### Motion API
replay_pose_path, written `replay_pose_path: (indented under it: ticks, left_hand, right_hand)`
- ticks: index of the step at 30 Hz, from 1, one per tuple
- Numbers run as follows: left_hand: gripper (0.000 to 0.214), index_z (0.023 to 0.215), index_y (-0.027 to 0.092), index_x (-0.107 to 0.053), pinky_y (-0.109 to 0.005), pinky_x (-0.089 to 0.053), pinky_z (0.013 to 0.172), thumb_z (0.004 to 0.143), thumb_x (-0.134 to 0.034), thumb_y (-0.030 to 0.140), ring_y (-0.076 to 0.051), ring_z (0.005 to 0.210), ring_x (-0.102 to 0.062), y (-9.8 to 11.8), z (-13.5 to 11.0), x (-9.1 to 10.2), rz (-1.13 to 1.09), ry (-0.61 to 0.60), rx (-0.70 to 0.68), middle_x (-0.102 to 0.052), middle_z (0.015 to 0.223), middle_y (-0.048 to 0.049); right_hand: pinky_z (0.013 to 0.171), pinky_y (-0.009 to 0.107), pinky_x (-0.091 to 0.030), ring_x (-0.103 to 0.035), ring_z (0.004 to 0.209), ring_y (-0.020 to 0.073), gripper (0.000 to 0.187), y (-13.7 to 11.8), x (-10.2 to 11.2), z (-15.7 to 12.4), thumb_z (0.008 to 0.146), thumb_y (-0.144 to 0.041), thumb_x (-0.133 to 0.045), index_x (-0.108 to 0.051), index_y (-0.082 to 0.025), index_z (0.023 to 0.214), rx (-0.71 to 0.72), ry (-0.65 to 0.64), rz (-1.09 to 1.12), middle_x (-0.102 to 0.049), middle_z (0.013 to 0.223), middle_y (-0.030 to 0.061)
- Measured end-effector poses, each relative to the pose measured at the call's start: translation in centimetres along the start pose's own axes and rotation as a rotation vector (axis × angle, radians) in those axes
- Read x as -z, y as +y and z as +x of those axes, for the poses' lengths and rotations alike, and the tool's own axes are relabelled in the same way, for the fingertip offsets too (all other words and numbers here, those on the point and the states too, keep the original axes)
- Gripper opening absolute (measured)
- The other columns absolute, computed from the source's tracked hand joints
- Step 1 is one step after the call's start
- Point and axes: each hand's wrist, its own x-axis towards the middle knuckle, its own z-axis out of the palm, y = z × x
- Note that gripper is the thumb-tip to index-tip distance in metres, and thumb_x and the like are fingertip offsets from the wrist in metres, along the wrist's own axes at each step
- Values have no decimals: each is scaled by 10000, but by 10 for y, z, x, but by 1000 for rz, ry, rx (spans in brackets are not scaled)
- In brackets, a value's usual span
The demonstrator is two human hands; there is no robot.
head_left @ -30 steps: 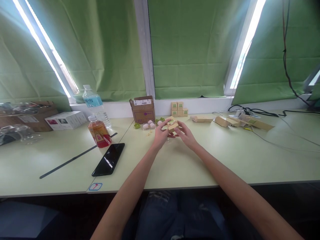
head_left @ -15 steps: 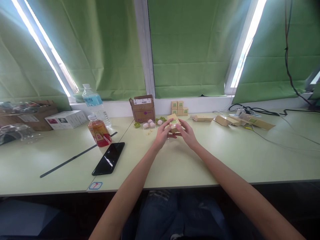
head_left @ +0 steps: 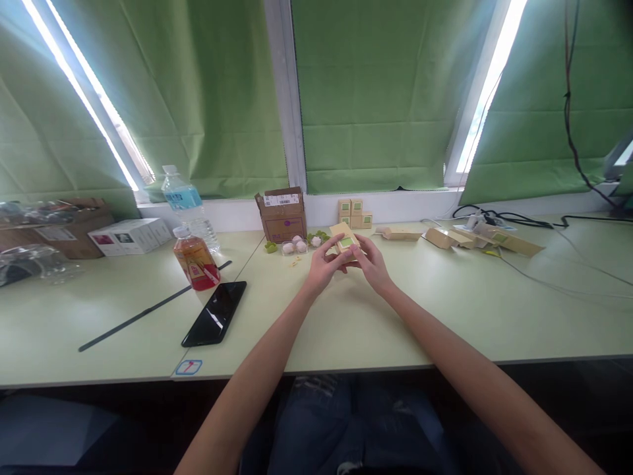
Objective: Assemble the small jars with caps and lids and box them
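Observation:
A small tan cardboard box (head_left: 345, 239) with a green square label is held above the pale green table (head_left: 445, 310) between both hands, its flap raised. My left hand (head_left: 324, 265) grips it from the left with curled fingers. My right hand (head_left: 372, 264) pinches it from the right. Behind it, small white and pink round items (head_left: 295, 246) and green bits (head_left: 270, 248) lie on the table.
A stack of finished small boxes (head_left: 355, 213) stands by the window sill beside a brown carton (head_left: 281, 216). Flat unfolded boxes (head_left: 475, 239) and cables lie to the right. A black phone (head_left: 214, 314), a red drink bottle (head_left: 194, 260), a water bottle (head_left: 186, 204) and a black strip are at the left.
The small box has been turned in my hands so its green label faces up and the flap stands raised. Both hands have closed in on it.

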Motion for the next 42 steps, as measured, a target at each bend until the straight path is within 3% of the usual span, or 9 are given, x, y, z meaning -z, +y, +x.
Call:
replay_pose_path:
  ticks: [14,17,21,23,26,32,37,40,42]
  left_hand:
    - [638,1267,148,-679,-247,-526,535,772,-818,526,-104,564,-596,0,2,2,65,51,-19,-699,844,-47]
    - [616,1291,172,-675,-262,-540,557,809,-781,541,-114,618,-619,-5,3,3,165,94,-75,-698,1064,-98]
    - [445,1288,241,-700,-280,-544,701,881,-726,419,-226,973,-666,-11,-1,3,617,182,-290,-544,1408,-147]
    - [540,1410,284,-613,-280,-518,718,883,-717,339,-265,1063,-645,-12,-5,0,825,150,-338,-488,1478,-145]
    - [848,1592,320,-350,-265,-477,663,846,-754,334,-247,981,-652,-10,-9,-5,894,85,-337,-482,1487,-146]
    - [874,1586,293,-308,-270,-476,681,827,-739,256,-136,705,-575,-8,-3,1,792,44,-284,-618,1323,-110]
    - [740,1460,275,-475,-267,-442,687,782,-736,140,-137,674,-533,-19,0,5,744,42,-233,-690,1078,-40]
    - [507,1271,234,-606,-271,-426,671,791,-764,196,-154,672,-535,-25,0,-2,685,16,-209,-682,888,-14]
    - [384,1178,224,-633,-261,-425,668,813,-753,219,-147,671,-533,-27,-1,-7,662,19,-226,-648,807,7]
  right_hand:
    - [855,481,-670,-742,903,242,596,10,9,8,758,-617,-800,-641,-225,1177,-65,80,53,-743,1092,74]
    - [876,477,-663,-745,912,242,565,10,9,8,763,-603,-803,-652,-216,1146,-90,79,84,-745,1083,78]
    - [796,424,-677,-744,898,229,513,10,7,7,790,-594,-772,-669,-230,1136,-107,42,-32,-711,1180,81]
    - [762,406,-672,-738,909,236,539,11,7,7,781,-571,-779,-656,-236,1185,-93,15,-103,-714,1171,81]
    - [769,399,-652,-733,909,249,605,11,13,9,732,-501,-823,-638,-222,1236,-110,20,-146,-733,1080,78]
    - [979,469,-578,-692,1087,265,499,6,39,13,754,-359,-779,-698,-253,1235,-242,-195,-30,-715,1230,58]
    - [1088,495,-472,-592,1254,311,419,10,45,12,726,-271,-758,-750,-246,1144,-182,-258,-338,-710,1264,62]
    - [1028,441,-496,-633,1144,268,517,8,44,12,743,-245,-724,-688,-246,1258,-187,-227,-391,-716,1206,59]
    - [958,388,-505,-648,1035,233,444,4,43,13,805,-287,-675,-676,-212,1242,-203,-206,-410,-725,1091,52]
